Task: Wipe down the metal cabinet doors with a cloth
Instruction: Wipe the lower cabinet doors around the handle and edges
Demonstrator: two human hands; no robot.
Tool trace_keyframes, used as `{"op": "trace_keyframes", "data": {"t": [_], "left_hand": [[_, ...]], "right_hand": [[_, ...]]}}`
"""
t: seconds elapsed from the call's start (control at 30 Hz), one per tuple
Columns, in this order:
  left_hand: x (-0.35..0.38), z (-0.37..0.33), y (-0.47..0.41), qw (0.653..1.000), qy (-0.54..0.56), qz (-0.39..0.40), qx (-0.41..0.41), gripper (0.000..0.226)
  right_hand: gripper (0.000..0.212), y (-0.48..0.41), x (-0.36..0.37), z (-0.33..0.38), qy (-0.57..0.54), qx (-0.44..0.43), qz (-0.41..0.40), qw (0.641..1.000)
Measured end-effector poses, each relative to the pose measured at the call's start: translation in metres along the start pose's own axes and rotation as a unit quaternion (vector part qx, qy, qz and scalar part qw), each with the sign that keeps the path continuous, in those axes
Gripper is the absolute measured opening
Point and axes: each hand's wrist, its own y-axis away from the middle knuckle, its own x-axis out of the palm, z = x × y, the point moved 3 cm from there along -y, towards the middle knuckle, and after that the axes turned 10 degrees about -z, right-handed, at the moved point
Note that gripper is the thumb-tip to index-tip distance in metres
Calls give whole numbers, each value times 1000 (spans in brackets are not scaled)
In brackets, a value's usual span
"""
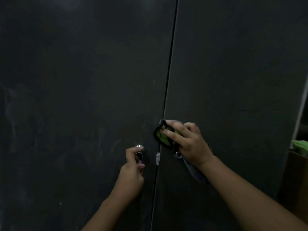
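Two dark metal cabinet doors fill the view: the left door [75,97] and the right door [233,72], split by a thin vertical gap. My right hand [186,140] presses a green cloth with a black edge [160,136] flat against the right door, right beside the gap; a grey part of the cloth hangs below my wrist. My left hand [133,170] grips the shiny metal door handle [139,151] on the left door, fingers curled around it. A small pale mark [157,158] sits on the left door's edge between my hands.
At the far right edge the cabinet ends at a pale vertical strip [301,110]. Below it a brown cardboard box [295,177] holds something green [300,146]. Faint smears and scratches show on the left door.
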Motion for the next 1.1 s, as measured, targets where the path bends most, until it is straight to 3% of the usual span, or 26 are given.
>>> {"op": "trace_keyframes", "data": {"t": [0.27,0.4,0.47,0.57,0.67,0.77,0.83,0.93,1.0,1.1], "left_hand": [[-1,-3,6,1000,17,-1,-8,62],[-1,-1,5,1000,16,-21,-3,67],[1,4,7,998,26,-49,1,71],[1,5,15,996,45,-69,-25,69],[-7,-8,19,995,50,-58,-60,62],[-23,-28,20,995,-8,-22,-94,47],[-36,-53,13,991,-73,8,-108,28],[-59,-109,-19,982,-180,-32,-50,9],[-70,-154,-50,979,-191,-75,-2,13],[-82,-217,-96,941,-294,-134,101,30]], "right_hand": [[35,19,-13,-9,15,-26,-15,999],[53,-18,-25,-49,58,144,-108,982],[54,-40,-21,-55,71,164,-114,977],[43,-53,-14,-52,60,122,-110,985],[35,-58,-24,-55,30,24,-79,996],[34,-84,-41,-80,0,-58,-34,998],[36,-109,-51,-102,-7,-55,-20,998],[35,-152,-57,-134,-8,-37,-19,999],[35,-182,-58,-154,-6,-32,-17,999],[36,-232,-60,-188,1,6,-42,999]]}}
